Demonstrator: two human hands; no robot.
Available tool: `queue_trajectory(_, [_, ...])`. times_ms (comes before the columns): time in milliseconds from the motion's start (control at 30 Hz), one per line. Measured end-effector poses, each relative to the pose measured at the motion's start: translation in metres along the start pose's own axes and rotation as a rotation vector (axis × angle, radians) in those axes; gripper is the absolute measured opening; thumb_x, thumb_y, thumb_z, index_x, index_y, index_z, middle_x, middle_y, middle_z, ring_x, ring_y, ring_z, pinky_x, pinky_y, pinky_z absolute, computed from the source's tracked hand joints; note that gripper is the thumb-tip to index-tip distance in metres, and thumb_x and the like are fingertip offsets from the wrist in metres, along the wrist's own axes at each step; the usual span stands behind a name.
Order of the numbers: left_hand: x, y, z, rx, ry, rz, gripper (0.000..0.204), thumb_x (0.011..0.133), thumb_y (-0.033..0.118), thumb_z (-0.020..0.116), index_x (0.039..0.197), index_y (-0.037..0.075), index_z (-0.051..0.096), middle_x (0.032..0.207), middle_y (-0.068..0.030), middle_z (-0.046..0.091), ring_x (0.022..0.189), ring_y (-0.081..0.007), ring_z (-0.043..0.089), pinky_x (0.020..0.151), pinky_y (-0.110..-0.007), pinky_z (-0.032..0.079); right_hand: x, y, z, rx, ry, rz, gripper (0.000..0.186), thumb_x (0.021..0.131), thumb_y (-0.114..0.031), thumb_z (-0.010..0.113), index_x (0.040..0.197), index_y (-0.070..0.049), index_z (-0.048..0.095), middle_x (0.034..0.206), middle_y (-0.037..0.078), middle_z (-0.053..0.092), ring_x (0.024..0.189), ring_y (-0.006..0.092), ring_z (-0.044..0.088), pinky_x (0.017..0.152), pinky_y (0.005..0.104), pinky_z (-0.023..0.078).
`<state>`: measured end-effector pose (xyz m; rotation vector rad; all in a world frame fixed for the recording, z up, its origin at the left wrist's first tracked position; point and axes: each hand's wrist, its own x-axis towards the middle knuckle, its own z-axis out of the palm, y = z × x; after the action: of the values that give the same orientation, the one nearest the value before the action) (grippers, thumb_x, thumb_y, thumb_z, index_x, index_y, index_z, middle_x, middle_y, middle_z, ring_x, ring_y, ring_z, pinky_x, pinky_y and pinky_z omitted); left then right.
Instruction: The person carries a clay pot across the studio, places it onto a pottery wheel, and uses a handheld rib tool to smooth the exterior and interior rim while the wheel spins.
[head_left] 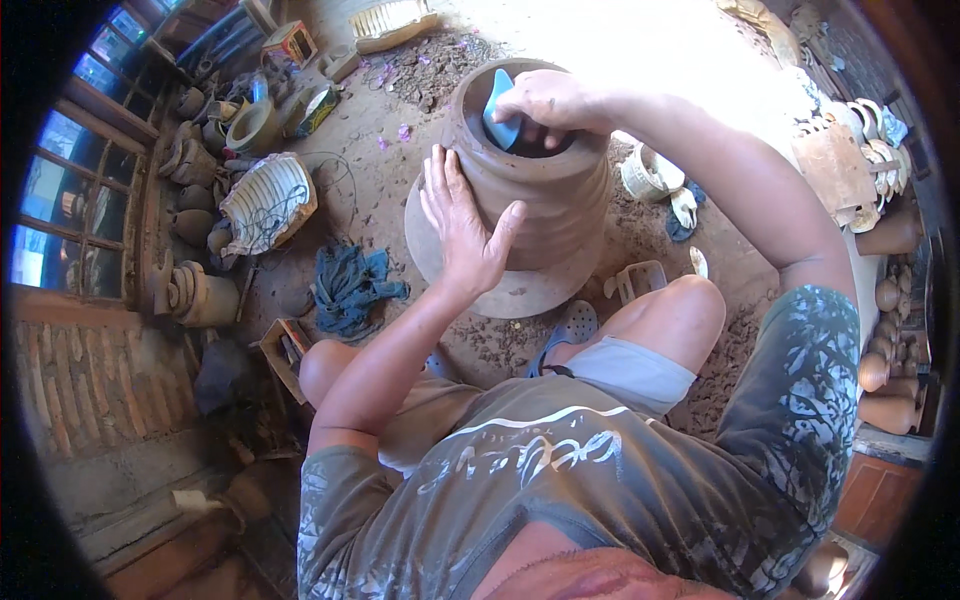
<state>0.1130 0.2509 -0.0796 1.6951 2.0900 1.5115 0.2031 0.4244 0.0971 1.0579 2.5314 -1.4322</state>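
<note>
A large brown clay pot (550, 215) with ridged walls stands upright in front of me on a round flat base (520, 297). My left hand (462, 220) lies against the left side of its outer wall, fingers spread toward the rim. Over the pot's mouth, my right hand (548, 105) grips a light-blue scraper (502, 112) with a curved edge. The scraper sits at the inner left side of the rim, partly inside the opening. Some of the right fingers reach down into the mouth, and the pot's inside is mostly in shadow.
A bunched dark-blue cloth (352, 288) lies left of the pot, near a ribbed pale mould (268, 203). A white tub (650, 174) stands to the right. Clay crumbs (440, 72) litter the floor. Several small pots (885, 375) line the right edge. A window (85, 190) is at the left.
</note>
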Motion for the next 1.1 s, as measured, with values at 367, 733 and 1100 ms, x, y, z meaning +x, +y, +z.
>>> queue_trajectory(367, [0.005,-0.004,-0.009,-0.064,-0.005,0.028,0.105,0.092,0.055,0.067,0.159,-0.008,0.016,0.166,-0.0323,0.013,0.155,-0.0489,0.009,0.123,-0.062,0.006,0.015,0.019,-0.004,-0.452,-0.128,-0.141,0.019,0.086,-0.018,0.067,0.091,-0.001,0.074,0.077,0.008,0.071,0.07,0.0149,0.067,0.068,0.035,0.055])
queue_trajectory(733, [-0.025,0.021,0.007,0.008,-0.056,-0.003,0.114,0.09,0.06,0.068,0.162,-0.004,0.007,0.169,-0.0298,0.003,0.157,-0.049,-0.005,0.121,-0.066,-0.003,0.026,0.029,0.008,-0.131,-0.108,-0.164,0.02,0.089,-0.011,0.067,0.104,-0.003,0.077,0.083,0.004,0.073,0.077,0.0126,0.066,0.072,0.031,0.053])
queue_trajectory(1100, [-0.003,0.001,0.009,0.086,0.082,0.121,0.112,0.085,0.061,0.071,0.158,-0.007,0.021,0.164,-0.0304,0.022,0.153,-0.0495,0.016,0.122,-0.061,0.011,0.034,0.042,0.013,-0.112,-0.073,-0.172,0.024,0.091,-0.008,0.067,0.113,0.0,0.075,0.09,0.005,0.075,0.083,0.0114,0.068,0.079,0.0294,0.055])
